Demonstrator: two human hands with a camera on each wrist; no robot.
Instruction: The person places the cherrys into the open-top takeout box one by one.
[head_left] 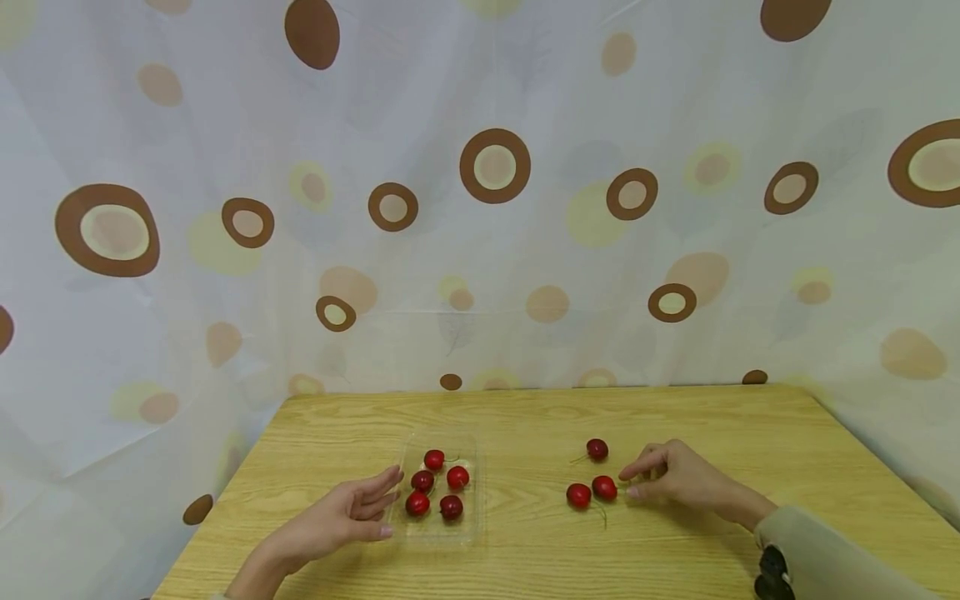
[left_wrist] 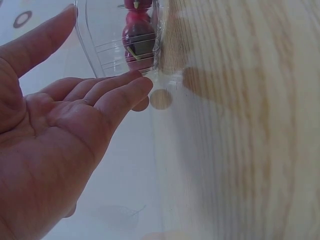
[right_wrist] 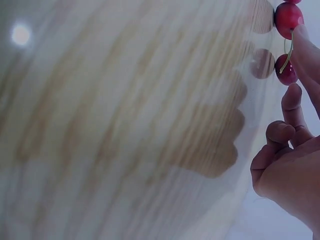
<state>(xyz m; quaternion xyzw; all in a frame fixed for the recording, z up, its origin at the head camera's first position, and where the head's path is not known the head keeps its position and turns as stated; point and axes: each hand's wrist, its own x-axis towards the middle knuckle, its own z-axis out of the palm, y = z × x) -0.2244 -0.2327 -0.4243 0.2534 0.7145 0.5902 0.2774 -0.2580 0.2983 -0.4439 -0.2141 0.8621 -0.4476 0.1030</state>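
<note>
5 cherries [head_left: 435,483] are sitting in the clear tray [head_left: 441,533], 3 loose cherries [head_left: 592,482] waiting at 3 o'clock; right hand [head_left: 678,479] is pinching one, left hand [head_left: 345,517] resting open, steadying the tray.

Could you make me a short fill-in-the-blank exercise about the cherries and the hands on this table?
1. The clear plastic tray holds ____ cherries.
2. Outside the tray, ____ loose cherries lie on the wooden table.
3. The left hand rests, fingers straight, beside the ____.
4. The right hand has its fingertips at a loose ____.

Missing words: five; three; tray; cherry
</note>
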